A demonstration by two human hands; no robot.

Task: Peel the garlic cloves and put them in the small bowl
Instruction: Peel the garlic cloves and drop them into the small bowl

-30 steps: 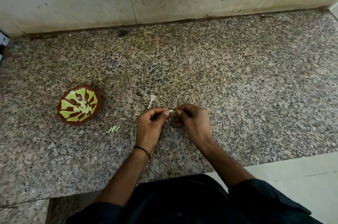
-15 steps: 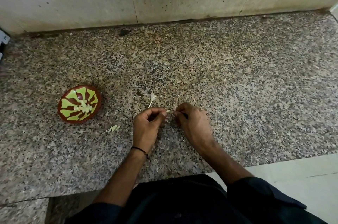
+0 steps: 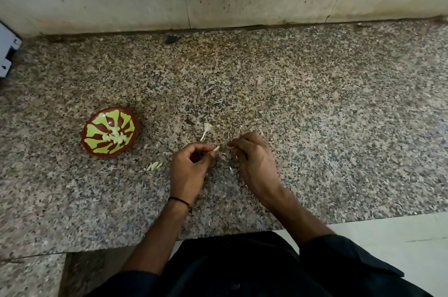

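A: Garlic clove (image 3: 216, 148) is pinched at the left hand's (image 3: 188, 170) fingertips, just above the granite counter (image 3: 315, 115), tip poking toward the right hand (image 3: 254, 161).
B: Right fingers?
A: Curled narrow, nipping at the clove's end; can't tell if they've got skin.
B: Handling?
A: Probably light, firm, slick once bare. Hold the body, strip from the tip.
B: Small bowl (image 3: 110, 131)?
A: Well left, with peeled cloves inside. A few more cloves (image 3: 153, 166) lie between.
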